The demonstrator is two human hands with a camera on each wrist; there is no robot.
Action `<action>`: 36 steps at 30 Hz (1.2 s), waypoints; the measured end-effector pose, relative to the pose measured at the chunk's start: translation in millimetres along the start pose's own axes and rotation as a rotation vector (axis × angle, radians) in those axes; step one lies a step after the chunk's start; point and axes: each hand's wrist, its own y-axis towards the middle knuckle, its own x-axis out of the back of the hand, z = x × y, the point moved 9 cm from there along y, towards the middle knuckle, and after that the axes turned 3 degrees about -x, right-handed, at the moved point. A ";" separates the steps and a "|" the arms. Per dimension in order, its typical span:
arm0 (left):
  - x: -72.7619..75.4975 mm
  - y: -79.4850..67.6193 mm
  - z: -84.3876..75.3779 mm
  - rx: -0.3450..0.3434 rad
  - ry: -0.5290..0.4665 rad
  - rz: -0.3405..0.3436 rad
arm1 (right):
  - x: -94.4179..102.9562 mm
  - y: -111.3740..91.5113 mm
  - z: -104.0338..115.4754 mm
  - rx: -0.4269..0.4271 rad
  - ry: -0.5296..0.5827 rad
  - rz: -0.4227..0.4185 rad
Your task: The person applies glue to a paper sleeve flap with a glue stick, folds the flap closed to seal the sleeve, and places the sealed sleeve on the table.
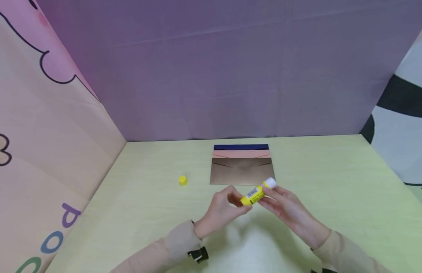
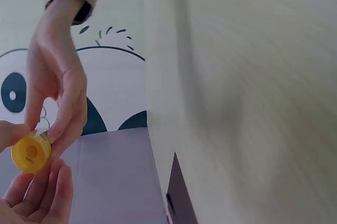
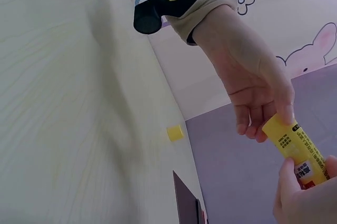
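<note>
A yellow glue stick [image 1: 254, 195] with its white end [image 1: 270, 183] bare is held above the table, tilted up to the right. My left hand [image 1: 222, 208] pinches its base between thumb and fingers; the round yellow bottom [image 2: 31, 153] faces the left wrist camera. Near the white end, the right hand [image 1: 292, 212] grips the barrel with thumb and fingertips. Printed labels show along the barrel [image 3: 297, 148] in the right wrist view. The yellow cap [image 1: 183, 180] stands on the table, left of both hands.
Beyond the hands lie overlapping envelopes: a brown one [image 1: 243, 172] in front, a pink one [image 1: 241, 153] behind it and a navy one [image 1: 240, 146] at the back. A purple backdrop [image 1: 231, 76] rises behind the pale table [image 1: 156, 216], with printed side panels left and right.
</note>
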 end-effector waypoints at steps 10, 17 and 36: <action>-8.1 -1.8 26.9 0.363 -0.430 0.038 | -2.4 -1.3 0.0 -0.001 -0.006 0.027; -17.1 -7.3 34.0 0.482 -0.647 0.080 | -5.2 -3.2 2.1 0.015 0.001 0.051; -32.3 -14.2 39.8 0.596 -0.835 0.212 | -9.4 -5.3 5.0 0.054 0.034 0.113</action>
